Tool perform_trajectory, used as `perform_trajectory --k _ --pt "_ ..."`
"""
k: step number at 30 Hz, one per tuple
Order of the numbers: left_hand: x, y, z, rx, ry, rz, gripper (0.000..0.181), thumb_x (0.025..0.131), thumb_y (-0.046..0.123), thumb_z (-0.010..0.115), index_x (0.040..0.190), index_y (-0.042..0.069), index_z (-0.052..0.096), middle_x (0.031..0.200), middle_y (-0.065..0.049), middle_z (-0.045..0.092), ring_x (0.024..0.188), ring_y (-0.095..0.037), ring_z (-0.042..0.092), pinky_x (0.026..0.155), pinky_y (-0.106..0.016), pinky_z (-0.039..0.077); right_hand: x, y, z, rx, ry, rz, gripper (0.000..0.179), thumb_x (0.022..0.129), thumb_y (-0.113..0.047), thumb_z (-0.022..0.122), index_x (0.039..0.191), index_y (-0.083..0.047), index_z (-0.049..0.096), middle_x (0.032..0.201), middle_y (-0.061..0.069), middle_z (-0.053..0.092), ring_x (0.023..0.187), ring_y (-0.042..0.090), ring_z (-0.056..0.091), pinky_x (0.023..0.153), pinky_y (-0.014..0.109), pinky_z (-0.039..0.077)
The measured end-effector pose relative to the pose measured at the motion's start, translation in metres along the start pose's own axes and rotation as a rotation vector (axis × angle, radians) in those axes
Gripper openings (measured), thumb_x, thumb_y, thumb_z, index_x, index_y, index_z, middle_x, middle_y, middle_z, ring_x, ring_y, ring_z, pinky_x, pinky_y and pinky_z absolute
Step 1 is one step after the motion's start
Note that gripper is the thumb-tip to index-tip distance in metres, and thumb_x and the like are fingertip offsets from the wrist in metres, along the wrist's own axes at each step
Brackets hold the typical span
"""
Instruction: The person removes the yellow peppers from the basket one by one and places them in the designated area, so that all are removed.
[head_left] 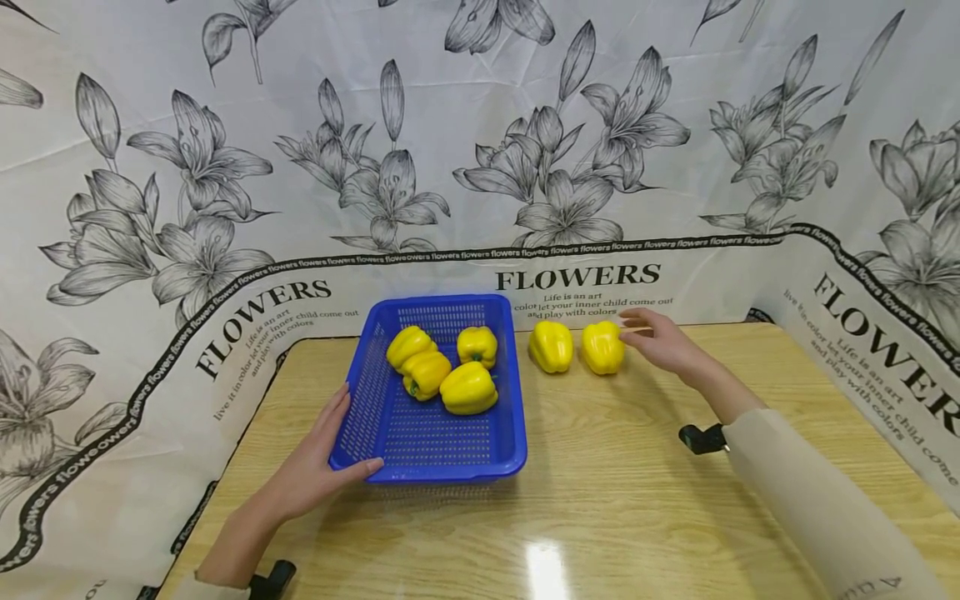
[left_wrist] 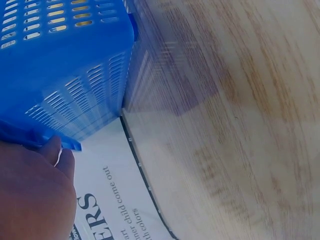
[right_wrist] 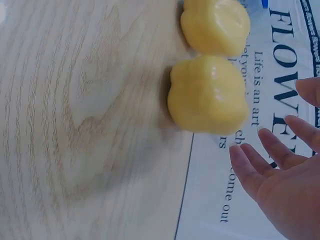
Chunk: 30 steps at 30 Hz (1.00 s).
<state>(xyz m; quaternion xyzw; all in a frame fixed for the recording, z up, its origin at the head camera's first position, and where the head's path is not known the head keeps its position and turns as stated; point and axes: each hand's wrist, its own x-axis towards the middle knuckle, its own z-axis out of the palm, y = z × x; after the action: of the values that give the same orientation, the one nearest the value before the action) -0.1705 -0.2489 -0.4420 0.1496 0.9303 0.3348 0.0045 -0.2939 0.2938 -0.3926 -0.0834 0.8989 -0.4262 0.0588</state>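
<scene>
While the left hand (head_left: 318, 467) grips the left side and near-left corner of a blue plastic basket (head_left: 517, 433), as the head view shows, the right hand (head_left: 663, 342) is at the far side of the wood-grain table (head_left: 637, 475). Just beside its fingertips lies the outer yellow bell pepper (head_left: 603, 347), with the inner yellow bell pepper (head_left: 551, 347) next in line, between it and the basket. Inside the basket are four more: an upper-left pepper (head_left: 409, 340) against a lower-left pepper (head_left: 427, 377), an upper-right pepper (head_left: 477, 343) and a lower-right pepper (head_left: 468, 390). They lie toward the far half, leaving the near part of the perforated floor visible. Behind the table hangs a white cloth (head_left: 442, 287) printed with lilies and the word FLOWERS.

In the left wrist view, the left hand's fingers are bent around the basket's rim; spots of yellow show through the slots in its wall.

In the right wrist view, the right hand is spread, thumb and fingers apart and holding nothing. A gap separates its fingertips from the outer yellow bell pepper, and the inner yellow bell pepper sits beyond that one.
</scene>
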Motion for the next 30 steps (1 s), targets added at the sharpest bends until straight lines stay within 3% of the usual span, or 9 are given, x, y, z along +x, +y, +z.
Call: perform_trajectory --k 16,22,30 --pt "0.000 0.001 0.000 0.005 -0.001 -0.006 0.111 0.088 0.054 0.075 0.166 0.013 0.007 0.173 -0.007 0.002 0.154 -0.044 0.014 0.114 -0.071 0.024 -0.022 -0.041 0.017 -0.055 -0.046 -0.127 0.057 0.106 -0.024 0.058 0.154 -0.002 0.037 0.155 0.028 0.039 0.139 0.052 0.038 0.108 0.068 0.038" --pt "0.000 0.000 0.000 0.001 0.001 0.001 0.111 0.088 0.054 0.075 0.166 0.012 0.007 0.173 -0.007 0.002 0.154 -0.044 0.014 0.115 -0.071 0.024 -0.026 -0.053 0.026 -0.038 -0.063 -0.163 0.057 0.104 -0.023 0.061 0.153 -0.003 0.040 0.157 0.024 0.039 0.140 0.051 0.038 0.109 0.064 0.040" --pt "0.001 -0.002 0.002 0.002 0.004 0.005 0.111 0.088 0.053 0.075 0.166 0.013 0.006 0.173 -0.007 0.001 0.154 -0.045 0.014 0.114 -0.071 0.025 -0.029 -0.064 0.041 -0.064 -0.057 -0.313 0.056 0.100 -0.015 0.066 0.149 0.002 0.044 0.153 0.025 0.043 0.136 0.049 0.044 0.111 0.063 0.038"
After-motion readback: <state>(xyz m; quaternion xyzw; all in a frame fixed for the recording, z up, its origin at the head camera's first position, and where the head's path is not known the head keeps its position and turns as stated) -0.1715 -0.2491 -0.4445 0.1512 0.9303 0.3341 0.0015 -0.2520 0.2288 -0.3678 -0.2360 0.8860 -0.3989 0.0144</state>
